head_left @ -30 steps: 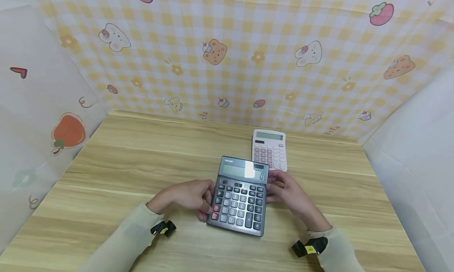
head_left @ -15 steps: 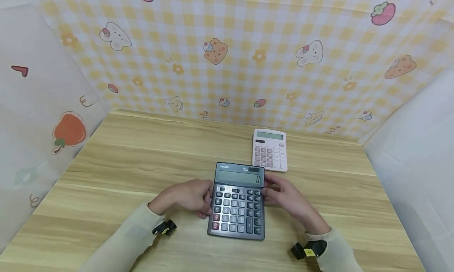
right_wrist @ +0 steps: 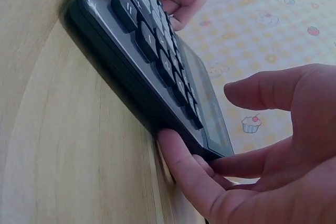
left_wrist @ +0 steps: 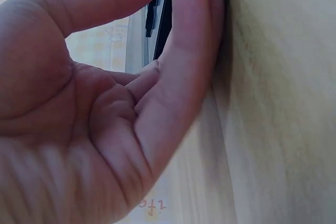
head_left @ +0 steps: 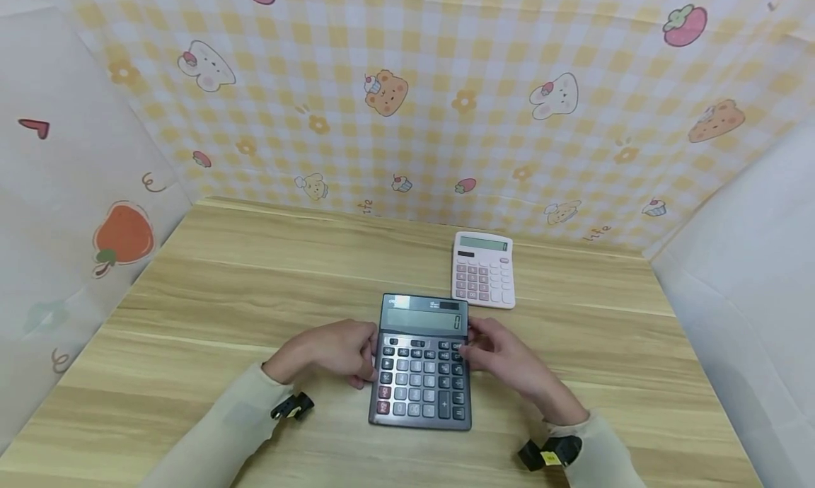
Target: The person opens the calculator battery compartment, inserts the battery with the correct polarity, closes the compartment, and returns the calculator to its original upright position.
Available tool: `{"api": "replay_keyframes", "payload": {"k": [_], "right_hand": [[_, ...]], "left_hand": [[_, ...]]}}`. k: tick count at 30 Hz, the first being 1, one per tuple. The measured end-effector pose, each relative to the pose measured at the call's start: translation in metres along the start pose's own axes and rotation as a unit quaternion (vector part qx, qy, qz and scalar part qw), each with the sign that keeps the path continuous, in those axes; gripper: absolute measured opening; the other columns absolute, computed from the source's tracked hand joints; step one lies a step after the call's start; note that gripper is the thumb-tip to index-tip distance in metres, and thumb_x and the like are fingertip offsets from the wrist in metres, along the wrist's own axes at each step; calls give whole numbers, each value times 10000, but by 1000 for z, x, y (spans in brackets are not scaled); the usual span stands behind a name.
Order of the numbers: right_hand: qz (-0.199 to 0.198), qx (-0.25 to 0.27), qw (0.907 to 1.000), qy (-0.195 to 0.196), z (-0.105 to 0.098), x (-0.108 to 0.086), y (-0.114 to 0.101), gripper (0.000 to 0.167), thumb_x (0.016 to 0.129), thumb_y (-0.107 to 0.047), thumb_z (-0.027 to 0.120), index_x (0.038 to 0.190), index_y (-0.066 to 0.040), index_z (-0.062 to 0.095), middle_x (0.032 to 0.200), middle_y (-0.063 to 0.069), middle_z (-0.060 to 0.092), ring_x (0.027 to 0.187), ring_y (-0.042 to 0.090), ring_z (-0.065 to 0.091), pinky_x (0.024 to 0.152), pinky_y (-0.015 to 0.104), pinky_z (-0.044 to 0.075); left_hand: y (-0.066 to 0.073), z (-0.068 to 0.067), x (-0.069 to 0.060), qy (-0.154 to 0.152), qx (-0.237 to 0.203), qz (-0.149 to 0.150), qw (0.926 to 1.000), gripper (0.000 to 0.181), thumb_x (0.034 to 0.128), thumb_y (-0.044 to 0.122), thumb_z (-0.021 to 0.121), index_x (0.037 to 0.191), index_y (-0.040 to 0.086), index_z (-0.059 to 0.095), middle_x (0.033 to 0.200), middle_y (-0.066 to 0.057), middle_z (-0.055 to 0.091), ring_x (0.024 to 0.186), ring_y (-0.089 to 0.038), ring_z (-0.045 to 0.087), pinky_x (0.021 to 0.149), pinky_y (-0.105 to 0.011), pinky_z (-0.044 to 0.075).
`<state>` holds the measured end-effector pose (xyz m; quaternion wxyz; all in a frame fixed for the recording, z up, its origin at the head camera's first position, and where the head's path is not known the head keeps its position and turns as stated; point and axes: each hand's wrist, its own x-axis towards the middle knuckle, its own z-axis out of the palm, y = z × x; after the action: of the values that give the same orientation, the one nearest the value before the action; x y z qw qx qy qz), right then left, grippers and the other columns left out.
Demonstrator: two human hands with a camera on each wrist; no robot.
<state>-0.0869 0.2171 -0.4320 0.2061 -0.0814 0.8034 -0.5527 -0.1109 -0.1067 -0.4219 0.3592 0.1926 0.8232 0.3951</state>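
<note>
A dark grey calculator lies in front of the person, face up, with a 0 on its screen. Along its left edge, my left hand holds it, thumb on the upper side and fingers bent below; the left wrist view shows mostly the palm. My right hand is at the upper right edge. In the right wrist view, its fingers touch the calculator's side near the screen, while the thumb stands apart above the face. Whether the whole underside meets the table is hidden.
Behind the dark calculator, a smaller pink-white calculator lies on the wooden table, also reading 0. A checked cloth hangs at the back, with white sheets on both sides.
The dark calculator has shifted left and slightly toward the person, turning from a slant to nearly straight. My right hand has followed it left, and its thumb now lies over the upper right keys.
</note>
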Motion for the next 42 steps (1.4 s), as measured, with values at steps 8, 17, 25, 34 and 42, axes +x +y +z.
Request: {"api": "replay_keyframes", "payload": {"k": [8, 17, 25, 34, 42], "right_hand": [[-77, -89, 9997, -217, -1, 2, 2, 734, 1036, -102, 720, 1619, 160, 360, 1299, 227, 562, 1058, 282, 642, 858, 345, 628], [-146, 218, 9984, -494, 0, 2, 3, 864, 990, -75, 756, 1696, 61, 278, 1577, 293, 451, 1129, 298, 651, 935, 358, 613], [-546, -295, 9951, -767, 4, -2, 4, 1120, 827, -37, 914, 1735, -53, 259, 1627, 288, 448, 1135, 342, 651, 882, 352, 627], [-897, -1928, 9746, -702, 19, -8, -1, 1302, 675, -61, 1020, 1748, -171, 291, 1591, 149, 483, 1025, 202, 609, 847, 324, 599], [-722, -2429, 9656, -584, 29, -5, -7, 1309, 679, -12, 1000, 1756, -230, 290, 1787, 209, 195, 973, 148, 605, 784, 286, 595]], "left_hand": [[-2, -3, -1, -87, -110, -68, 9999, 243, 906, -45, 814, 1014, 28, 609, 792, -73, 691, 696, -196, 699, 690, -323, 617], [-7, -11, -2, 12, -114, -166, 9998, 166, 954, -25, 746, 1016, 27, 601, 825, -93, 709, 721, -210, 708, 686, -349, 622], [-8, -16, -1, 347, -706, -431, 9960, 97, 1098, 2, 525, 1026, -5, 589, 877, -159, 687, 738, -250, 701, 676, -365, 653], [-9, -13, 1, 594, -797, -473, 9939, 126, 1116, 34, 499, 1051, -13, 596, 904, -165, 669, 745, -267, 697, 675, -374, 654], [-7, -13, 3, 876, -635, -410, 9933, 91, 1089, 18, 531, 1053, -24, 603, 888, -159, 669, 717, -253, 719, 662, -365, 651]]}}
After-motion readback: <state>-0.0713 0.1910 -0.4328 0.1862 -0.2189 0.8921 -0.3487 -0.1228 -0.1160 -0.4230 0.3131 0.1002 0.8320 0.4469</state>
